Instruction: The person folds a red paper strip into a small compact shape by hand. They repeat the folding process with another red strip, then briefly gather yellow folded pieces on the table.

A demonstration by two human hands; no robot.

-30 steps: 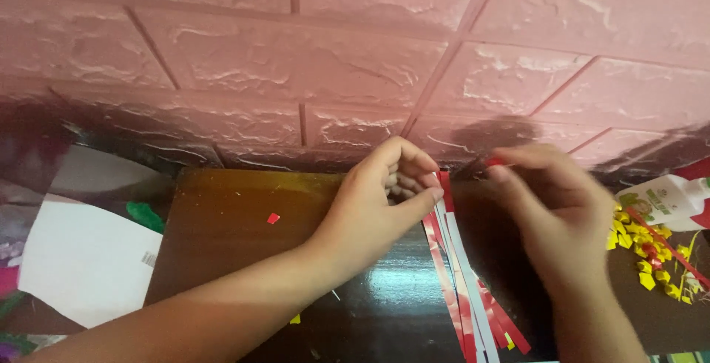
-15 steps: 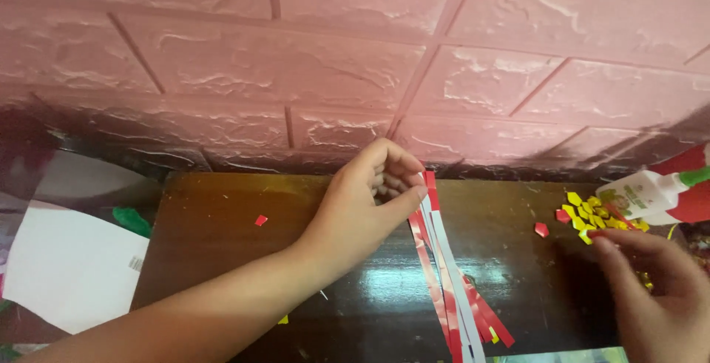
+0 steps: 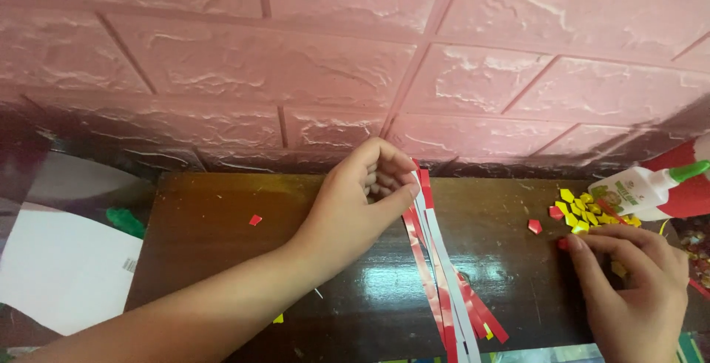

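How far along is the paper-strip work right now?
Done: red and white paper strips are cut and bunched, and small yellow and red pieces lie by the glue bottle. In hand: left hand pinches the strips' top ends; right hand fingers a red piece. Left: the loose pieces are not attached.

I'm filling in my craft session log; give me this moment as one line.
left hand: pinching paper strips at top end | right hand: fingertip on small red paper piece | nearby: yellow paper bits, glue bottle

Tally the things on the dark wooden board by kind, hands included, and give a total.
Hands: 2 (left hand, right hand)
Bundle of paper strips: 1
Glue bottle: 1
Pile of yellow bits: 1
Loose red bits clear of the pile: 2 ()
Total: 7
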